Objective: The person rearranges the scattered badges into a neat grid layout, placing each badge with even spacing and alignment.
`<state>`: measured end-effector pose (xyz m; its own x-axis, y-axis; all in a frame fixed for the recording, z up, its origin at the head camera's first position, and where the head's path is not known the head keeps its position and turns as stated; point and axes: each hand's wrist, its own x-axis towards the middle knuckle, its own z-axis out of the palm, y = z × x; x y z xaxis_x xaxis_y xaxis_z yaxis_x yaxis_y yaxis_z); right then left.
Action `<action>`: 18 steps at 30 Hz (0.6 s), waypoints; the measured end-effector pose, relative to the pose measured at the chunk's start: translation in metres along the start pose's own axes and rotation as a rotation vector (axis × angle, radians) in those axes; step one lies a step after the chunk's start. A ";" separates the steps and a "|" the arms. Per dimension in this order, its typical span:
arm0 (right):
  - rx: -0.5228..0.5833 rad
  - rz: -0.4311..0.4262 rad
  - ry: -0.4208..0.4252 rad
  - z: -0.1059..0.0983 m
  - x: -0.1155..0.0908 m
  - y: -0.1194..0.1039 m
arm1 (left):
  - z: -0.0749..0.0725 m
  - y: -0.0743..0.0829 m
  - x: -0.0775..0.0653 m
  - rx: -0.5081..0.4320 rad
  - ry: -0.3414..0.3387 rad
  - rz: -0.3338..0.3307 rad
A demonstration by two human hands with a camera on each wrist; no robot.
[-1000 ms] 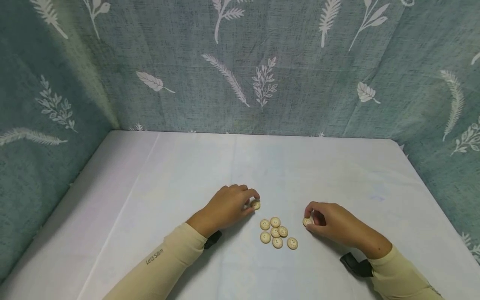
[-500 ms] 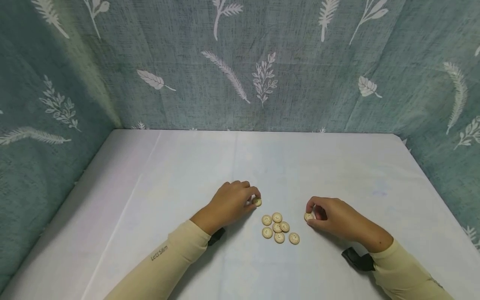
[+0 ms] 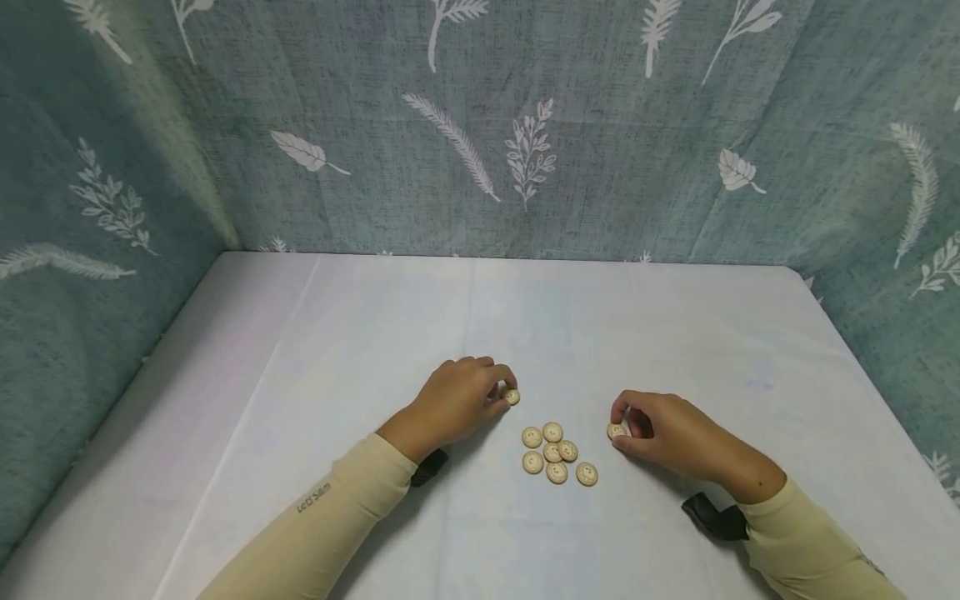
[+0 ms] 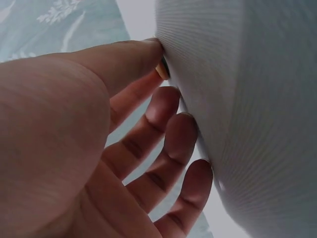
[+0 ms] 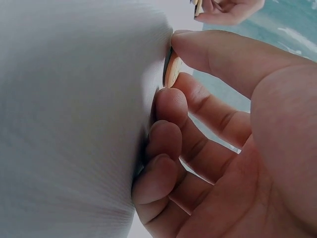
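In the head view my left hand (image 3: 457,398) pinches a round cream wooden button (image 3: 512,397) between thumb and index finger, low over the white cloth. A thin edge of that button (image 4: 162,70) shows between the fingers in the left wrist view. Over on the right, my right hand (image 3: 675,435) pinches another button (image 3: 615,431); its rim (image 5: 173,70) shows below the thumb tip in the right wrist view, with the other fingers curled against the cloth. Between the hands lies a cluster of several matching buttons (image 3: 552,452), two of them overlapping.
A white cloth (image 3: 360,333) covers the table. Behind it and at both sides hangs a green leaf-print curtain (image 3: 375,167). A dark strap (image 3: 716,518) sits at the right wrist, and another strap (image 3: 429,468) at the left.
The head view has shifted slightly. Both hands keep their pinch on the same buttons and stay almost in place; the cluster between them looks the same.
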<state>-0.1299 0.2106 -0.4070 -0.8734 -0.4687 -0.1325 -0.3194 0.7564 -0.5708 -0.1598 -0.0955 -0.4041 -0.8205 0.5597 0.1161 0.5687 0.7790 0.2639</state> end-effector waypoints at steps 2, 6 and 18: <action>-0.003 0.001 0.001 0.000 0.000 0.000 | 0.001 -0.001 0.001 -0.011 0.004 -0.006; -0.006 0.004 0.008 -0.001 0.001 0.000 | 0.001 -0.002 0.003 -0.034 0.006 -0.027; 0.016 0.002 0.001 0.002 0.001 0.002 | 0.003 -0.006 0.003 -0.128 -0.035 -0.118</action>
<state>-0.1304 0.2112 -0.4099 -0.8744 -0.4667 -0.1325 -0.3118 0.7498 -0.5835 -0.1652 -0.0980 -0.4081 -0.8774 0.4777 0.0440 0.4547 0.7987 0.3941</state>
